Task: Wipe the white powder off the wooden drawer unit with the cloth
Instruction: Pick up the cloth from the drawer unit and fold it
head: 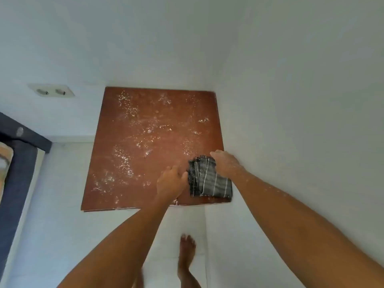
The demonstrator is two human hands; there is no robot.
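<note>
The wooden drawer unit point(145, 142) stands tucked into the corner of the room, its back and right edges against the white walls point(291, 80), and only its reddish-brown top shows from above. White powder point(124, 161) is scattered over most of that top in specks and small clumps, thickest down the left half and along the near edge. A dark grey cloth point(209, 179) with thin pale stripes lies folded in layers at the near right corner of the top. The right hand point(225, 163) rests on the far right part of the cloth, palm down; its fingers are hidden on the far side, so I cannot tell whether they are flat or curled round the fabric, and powder dusts the wrist and forearm. The left hand point(171, 180) sits just left of the cloth, touching its left edge, fingers loosely bent and resting on the wood; it seems to hold nothing. A double wall socket point(52, 91) is set in the wall to the left. A dark blue bed point(14, 163) edges in at the far left, and a bare foot point(187, 252) stands on the white floor point(62, 225) below.
</note>
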